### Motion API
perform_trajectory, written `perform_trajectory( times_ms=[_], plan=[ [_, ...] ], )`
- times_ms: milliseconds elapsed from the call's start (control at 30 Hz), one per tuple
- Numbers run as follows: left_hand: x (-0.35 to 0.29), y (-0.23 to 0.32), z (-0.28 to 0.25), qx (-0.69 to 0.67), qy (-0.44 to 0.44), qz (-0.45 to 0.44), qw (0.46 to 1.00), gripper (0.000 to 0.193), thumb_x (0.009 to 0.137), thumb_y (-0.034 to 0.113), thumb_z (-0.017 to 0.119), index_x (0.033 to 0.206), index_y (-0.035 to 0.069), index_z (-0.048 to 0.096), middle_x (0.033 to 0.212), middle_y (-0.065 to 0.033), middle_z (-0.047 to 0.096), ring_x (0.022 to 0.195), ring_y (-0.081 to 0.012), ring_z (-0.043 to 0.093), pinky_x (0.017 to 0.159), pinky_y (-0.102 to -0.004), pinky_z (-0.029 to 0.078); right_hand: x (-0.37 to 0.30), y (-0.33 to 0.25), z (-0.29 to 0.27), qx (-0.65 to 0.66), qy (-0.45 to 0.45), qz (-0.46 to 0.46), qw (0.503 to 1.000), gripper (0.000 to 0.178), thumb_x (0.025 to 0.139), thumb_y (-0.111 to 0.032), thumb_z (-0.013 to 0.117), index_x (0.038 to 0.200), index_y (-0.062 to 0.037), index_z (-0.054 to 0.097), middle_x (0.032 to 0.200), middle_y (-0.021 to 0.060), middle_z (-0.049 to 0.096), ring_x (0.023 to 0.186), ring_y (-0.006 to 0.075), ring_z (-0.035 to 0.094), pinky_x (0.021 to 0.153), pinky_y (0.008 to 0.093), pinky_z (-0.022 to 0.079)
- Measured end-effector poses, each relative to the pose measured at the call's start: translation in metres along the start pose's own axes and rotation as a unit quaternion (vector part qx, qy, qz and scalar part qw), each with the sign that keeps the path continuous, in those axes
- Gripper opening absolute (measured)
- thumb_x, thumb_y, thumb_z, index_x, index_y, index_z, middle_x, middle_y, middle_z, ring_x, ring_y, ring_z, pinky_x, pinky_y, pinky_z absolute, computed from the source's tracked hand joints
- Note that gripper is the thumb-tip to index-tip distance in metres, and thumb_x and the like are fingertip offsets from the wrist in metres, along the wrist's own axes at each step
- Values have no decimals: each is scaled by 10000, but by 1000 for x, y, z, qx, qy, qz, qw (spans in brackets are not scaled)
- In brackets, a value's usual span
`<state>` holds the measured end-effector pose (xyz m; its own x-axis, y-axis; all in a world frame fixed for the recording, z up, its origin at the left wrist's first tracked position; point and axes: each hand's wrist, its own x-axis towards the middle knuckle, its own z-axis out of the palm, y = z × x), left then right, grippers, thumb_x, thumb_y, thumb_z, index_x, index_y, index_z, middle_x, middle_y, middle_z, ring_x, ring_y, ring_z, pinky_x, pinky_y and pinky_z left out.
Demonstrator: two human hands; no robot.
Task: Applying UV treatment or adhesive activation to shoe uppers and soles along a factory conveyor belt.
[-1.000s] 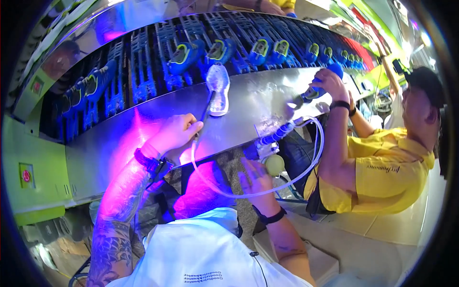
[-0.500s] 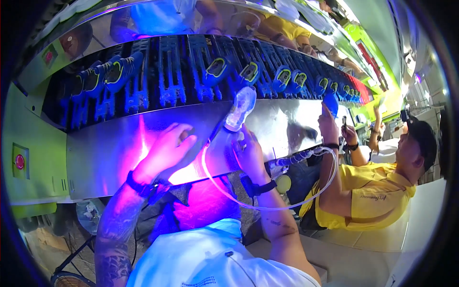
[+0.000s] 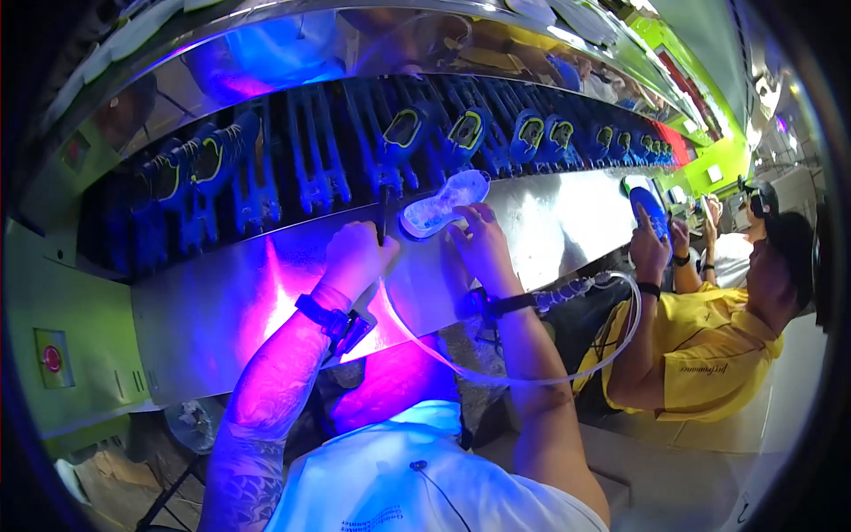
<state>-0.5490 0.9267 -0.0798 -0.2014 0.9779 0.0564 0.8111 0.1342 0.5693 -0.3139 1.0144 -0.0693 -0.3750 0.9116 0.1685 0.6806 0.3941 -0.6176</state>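
A pale shoe sole (image 3: 441, 206), glowing violet under the coloured light, lies tilted over the far edge of the metal work surface. The fingers of my right hand (image 3: 483, 241) are closed on its near edge. My left hand (image 3: 356, 257) is wrapped round a thin dark brush-like stick (image 3: 383, 215), which points away from me, left of the sole. A clear hose (image 3: 425, 353) runs from below that hand and loops to the right. The stick's far tip is hard to make out against the dark conveyor.
Behind the metal work surface (image 3: 213, 328) runs a slatted conveyor (image 3: 315, 164) bearing several blue shoe uppers (image 3: 403, 130). At right a co-worker in a yellow shirt (image 3: 709, 355) holds a blue shoe (image 3: 650, 213). A green panel with a red button (image 3: 51, 358) stands at left.
My left hand has moved right and closed round the dark stick, which was leaning by the sole. The sole has turned from steep to more sideways, my right hand now gripping it.
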Motion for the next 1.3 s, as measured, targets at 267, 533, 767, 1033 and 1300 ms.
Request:
perform_trajectory(
  times_ms=[267,533,767,1033,1300],
  plan=[
    [-28,-3,-12,-133,96,15,986,332,839,282,725,775,-15,591,772,-202,621,688,-397,610,636,-492,472,22,-1,20,-118,18,-67,991,322,910,-218,673,1181,-44,656,1105,236,633,1020,433,648,856,496,542],
    [-84,25,-27,-188,76,-25,979,336,910,289,677,827,-15,562,786,-232,637,756,-429,664,654,-515,499,-47,-8,-9,-23,108,-139,984,246,952,-178,640,1149,-32,668,983,199,693,966,401,676,799,468,552],
    [-145,29,-42,-172,84,26,981,309,1026,307,581,1016,4,518,778,-147,683,695,-292,697,614,-448,507,-293,42,-8,118,-121,69,983,215,949,-215,695,1065,-34,704,940,127,728,848,270,697,766,393,546],
    [-159,59,-53,-167,115,49,978,289,993,222,624,1002,6,433,660,-205,588,614,-434,632,505,-521,441,-274,-134,-82,255,-309,-165,901,238,981,-202,668,1142,-33,717,963,147,703,811,273,679,742,382,542],
    [-205,69,-60,-103,132,196,966,332,975,256,689,1011,42,438,661,-156,578,528,-347,624,460,-449,428,-198,-160,-23,373,29,-55,926,333,1051,-226,592,1304,-10,587,911,72,656,795,118,623,689,286,503]
  ],
)
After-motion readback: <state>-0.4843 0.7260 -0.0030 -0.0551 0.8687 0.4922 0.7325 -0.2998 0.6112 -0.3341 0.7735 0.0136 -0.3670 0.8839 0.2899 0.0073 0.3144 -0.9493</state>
